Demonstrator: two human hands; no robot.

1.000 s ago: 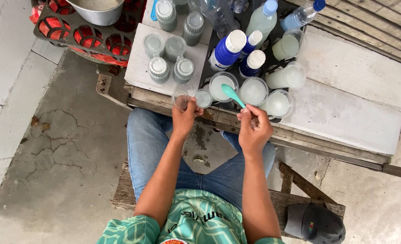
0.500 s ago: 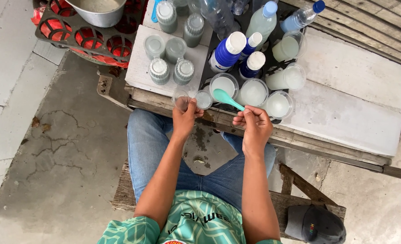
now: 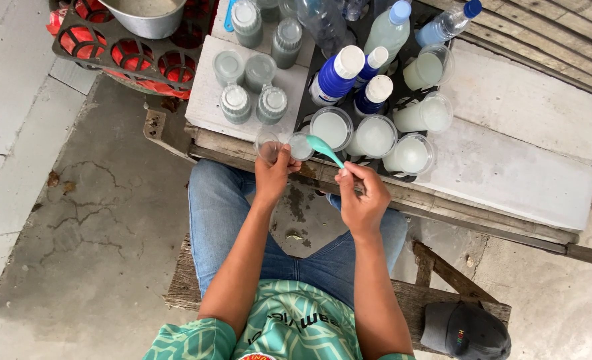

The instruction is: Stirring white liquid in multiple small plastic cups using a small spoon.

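Cracked concrete floor beneath a low wooden bench (image 3: 442,200): your left hand (image 3: 274,172) pinches a small clear cup (image 3: 268,144) at the bench edge, tilted so its mouth faces the teal spoon (image 3: 324,148); your right hand (image 3: 361,199) has its fingers closed on the spoon handle, bowl just beside the cup. Behind it stand five open cups of milky liquid (image 3: 374,136) in a black tray, kept within reach, and four lidded cups (image 3: 234,103) on a white slab
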